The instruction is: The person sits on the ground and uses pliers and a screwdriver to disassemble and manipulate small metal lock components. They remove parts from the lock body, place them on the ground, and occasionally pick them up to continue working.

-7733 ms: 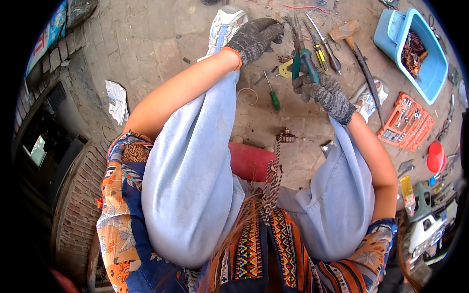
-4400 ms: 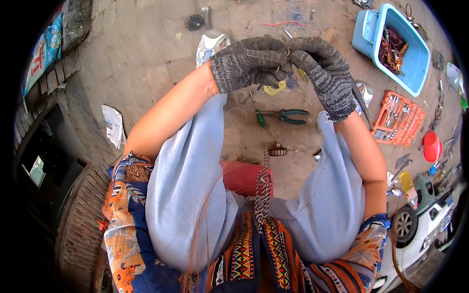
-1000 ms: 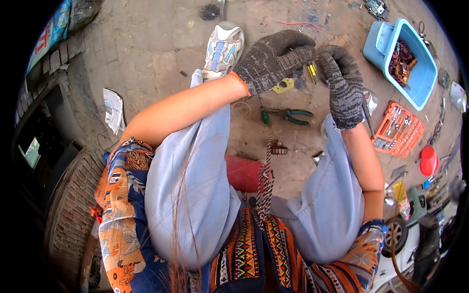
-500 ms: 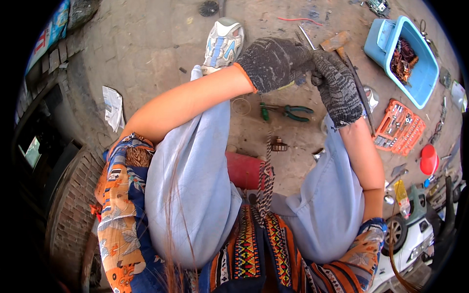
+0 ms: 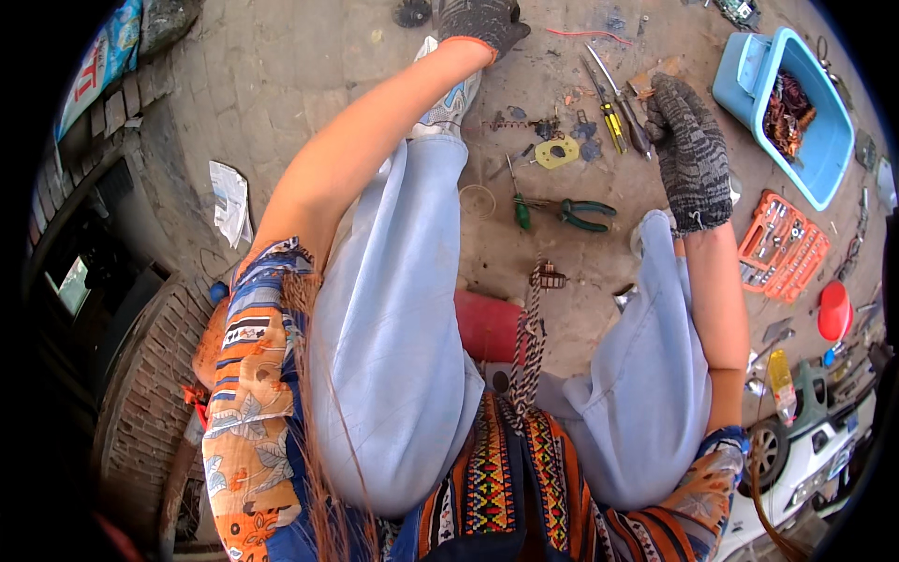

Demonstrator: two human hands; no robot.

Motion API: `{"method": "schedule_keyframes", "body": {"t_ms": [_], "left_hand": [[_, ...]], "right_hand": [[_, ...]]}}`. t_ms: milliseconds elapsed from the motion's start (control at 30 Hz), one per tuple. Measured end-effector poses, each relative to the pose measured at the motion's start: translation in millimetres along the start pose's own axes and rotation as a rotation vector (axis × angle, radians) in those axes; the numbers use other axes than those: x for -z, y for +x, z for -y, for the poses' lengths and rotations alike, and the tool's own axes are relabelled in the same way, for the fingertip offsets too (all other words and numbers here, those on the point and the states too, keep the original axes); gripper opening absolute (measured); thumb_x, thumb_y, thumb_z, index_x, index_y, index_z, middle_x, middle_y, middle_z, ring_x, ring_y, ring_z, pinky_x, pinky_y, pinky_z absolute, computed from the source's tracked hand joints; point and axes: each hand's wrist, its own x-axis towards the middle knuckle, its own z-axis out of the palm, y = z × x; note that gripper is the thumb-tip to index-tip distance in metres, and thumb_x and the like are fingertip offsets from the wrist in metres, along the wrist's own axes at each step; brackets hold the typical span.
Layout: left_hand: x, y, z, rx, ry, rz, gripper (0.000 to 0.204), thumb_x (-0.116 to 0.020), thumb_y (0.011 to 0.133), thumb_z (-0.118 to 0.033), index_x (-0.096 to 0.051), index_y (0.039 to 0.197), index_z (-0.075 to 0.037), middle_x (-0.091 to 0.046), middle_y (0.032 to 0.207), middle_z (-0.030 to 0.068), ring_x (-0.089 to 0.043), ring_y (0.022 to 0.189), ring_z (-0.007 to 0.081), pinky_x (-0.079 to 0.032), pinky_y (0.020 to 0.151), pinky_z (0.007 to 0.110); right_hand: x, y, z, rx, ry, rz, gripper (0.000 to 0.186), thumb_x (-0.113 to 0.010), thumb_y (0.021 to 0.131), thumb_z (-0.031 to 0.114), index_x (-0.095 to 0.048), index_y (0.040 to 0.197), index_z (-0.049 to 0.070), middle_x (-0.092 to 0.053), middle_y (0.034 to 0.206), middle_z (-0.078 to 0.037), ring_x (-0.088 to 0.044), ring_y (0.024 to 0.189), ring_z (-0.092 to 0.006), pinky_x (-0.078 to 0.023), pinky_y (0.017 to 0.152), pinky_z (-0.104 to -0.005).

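Left hand (image 5: 476, 26) moved away, right fingers (image 5: 676, 97) curled

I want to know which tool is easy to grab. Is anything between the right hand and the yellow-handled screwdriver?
Yes, the dark-handled tool lies between the right hand and the yellow-handled screwdriver, just beside the screwdriver. Nothing else visible does.

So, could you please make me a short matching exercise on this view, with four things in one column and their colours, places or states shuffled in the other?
Column one:
1. Left hand
2. Pliers
3. Tub
4. Case

Column two:
A. Orange, lying open
B. At the picture's top edge
C. Green-handled
D. Light blue

Pairs: 1-B, 2-C, 3-D, 4-A
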Motion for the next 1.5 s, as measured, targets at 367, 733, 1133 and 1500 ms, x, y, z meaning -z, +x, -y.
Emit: {"method": "schedule_keyframes", "body": {"t_ms": [367,733,1133,1500], "left_hand": [[-65,44,32,0.037,-0.022,-0.138,0.025,-0.061,0.07,-0.028,-0.069,0.082,-0.008,-0.067,0.085,0.0155,-0.063,0.085,0.0296,-0.05,0.078,0.041],[59,-82,-61,0.047,-1.373,0.406,0.017,-0.064,0.086,-0.017,-0.064,0.096,-0.003,-0.067,0.084,0.0067,-0.065,0.072,0.012,-0.052,0.061,0.023],[57,-90,-63,-0.237,-1.127,0.018,0.021,-0.068,0.08,-0.016,-0.065,0.095,-0.002,-0.068,0.088,0.0075,-0.064,0.079,0.0132,-0.052,0.072,0.028],[61,-92,-60,-0.079,-1.429,0.331,0.028,-0.061,0.088,-0.023,-0.063,0.108,-0.004,-0.068,0.094,0.0058,-0.064,0.078,0.0096,-0.053,0.069,0.024]], "right_hand": [[-3,4,-19,-0.01,-0.14,0.112,0.027,-0.059,0.09,0.021,-0.063,0.107,0.0,-0.061,0.083,-0.001,-0.051,0.069,-0.0069,-0.043,0.063,-0.022],[-16,-13,2,0.092,-0.148,0.082,0.027,-0.063,0.088,0.017,-0.063,0.107,-0.001,-0.065,0.087,-0.005,-0.057,0.074,-0.0097,-0.048,0.069,-0.024],[-22,-16,9,0.142,-0.269,0.145,0.023,-0.063,0.088,0.013,-0.064,0.106,0.0,-0.067,0.093,-0.007,-0.061,0.079,-0.0109,-0.05,0.073,-0.0248],[-22,-15,8,0.168,-0.251,0.138,0.023,-0.061,0.089,0.013,-0.062,0.108,0.001,-0.065,0.094,-0.005,-0.059,0.084,-0.0107,-0.05,0.077,-0.0245]]}}
